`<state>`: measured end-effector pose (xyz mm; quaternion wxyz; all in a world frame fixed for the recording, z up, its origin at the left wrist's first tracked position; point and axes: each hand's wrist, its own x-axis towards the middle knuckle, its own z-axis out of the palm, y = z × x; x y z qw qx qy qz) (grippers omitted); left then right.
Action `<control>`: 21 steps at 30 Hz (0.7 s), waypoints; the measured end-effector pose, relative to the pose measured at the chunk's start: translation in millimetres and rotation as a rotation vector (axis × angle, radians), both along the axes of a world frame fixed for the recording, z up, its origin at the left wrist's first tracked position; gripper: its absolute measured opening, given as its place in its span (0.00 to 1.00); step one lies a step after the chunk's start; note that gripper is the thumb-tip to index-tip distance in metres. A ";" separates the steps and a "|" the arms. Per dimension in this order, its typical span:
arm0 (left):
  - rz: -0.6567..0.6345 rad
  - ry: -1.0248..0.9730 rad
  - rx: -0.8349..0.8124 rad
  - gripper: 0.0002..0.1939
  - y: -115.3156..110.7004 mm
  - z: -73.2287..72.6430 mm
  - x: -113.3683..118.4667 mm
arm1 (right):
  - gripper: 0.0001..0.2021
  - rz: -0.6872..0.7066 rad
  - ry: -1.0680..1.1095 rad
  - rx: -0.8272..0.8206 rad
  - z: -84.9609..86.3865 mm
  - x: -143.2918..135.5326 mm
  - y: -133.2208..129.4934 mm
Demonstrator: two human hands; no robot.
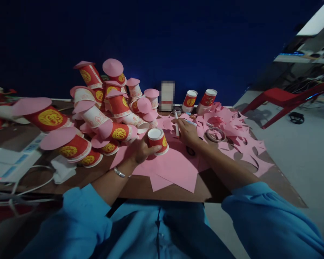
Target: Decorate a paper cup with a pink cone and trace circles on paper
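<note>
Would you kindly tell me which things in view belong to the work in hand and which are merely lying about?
Likely part of it: red cup in left hand; slim white item in right hand; pink paper; pink-topped cups.

Probably incidental: white cable; red chair.

- A plain dark blue wall (162, 36) is filling the far side.
- A smooth pale grey floor (307, 151) is spreading along the right.
- A flat brown table (275, 187) is reaching across from left to right.
- A glossy red chair (275, 94) is standing on the right.
- A bright white panel (318, 19) is glowing at the far right, a thin blue light (291, 54) shining nearer.
</note>
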<state>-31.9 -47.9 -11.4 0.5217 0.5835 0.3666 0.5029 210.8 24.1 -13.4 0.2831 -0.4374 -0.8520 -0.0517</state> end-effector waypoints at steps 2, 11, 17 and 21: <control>0.110 -0.068 0.055 0.28 2.2 -2.9 1.6 | 0.15 0.029 0.027 -0.018 5.1 -2.1 1.7; 0.398 0.062 0.244 0.30 -0.4 10.9 4.4 | 0.19 0.224 0.104 -0.263 -1.8 -29.1 -19.8; 0.449 0.099 0.348 0.31 -5.7 16.5 6.5 | 0.21 0.180 0.026 -0.188 -17.0 -46.8 -39.8; 0.439 0.093 0.345 0.31 -4.9 13.3 9.3 | 0.14 0.151 0.026 -0.157 -19.8 -44.6 -38.1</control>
